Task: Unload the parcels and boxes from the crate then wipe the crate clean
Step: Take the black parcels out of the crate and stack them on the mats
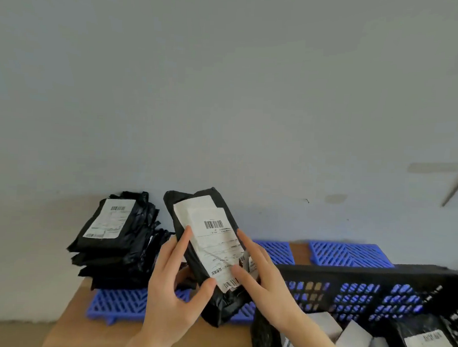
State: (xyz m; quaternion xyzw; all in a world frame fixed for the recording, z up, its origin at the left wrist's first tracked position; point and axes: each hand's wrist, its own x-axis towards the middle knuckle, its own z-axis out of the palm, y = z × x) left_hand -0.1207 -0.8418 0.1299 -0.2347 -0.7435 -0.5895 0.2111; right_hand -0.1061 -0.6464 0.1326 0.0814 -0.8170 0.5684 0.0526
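Observation:
A black plastic parcel with a white barcode label is held up above the table, tilted with its top toward the wall. My left hand grips its left edge and lower end, thumb on the front. My right hand holds its right side, with the fingers lying on the label. The black perforated crate stands at the lower right, and black and white parcels lie inside it. A stack of black parcels rests to the left on a blue mat.
Blue slatted plastic mats cover part of the brown table, under the stack and behind the crate. A pale wall rises right behind the table. The table's left edge drops off beside the stack.

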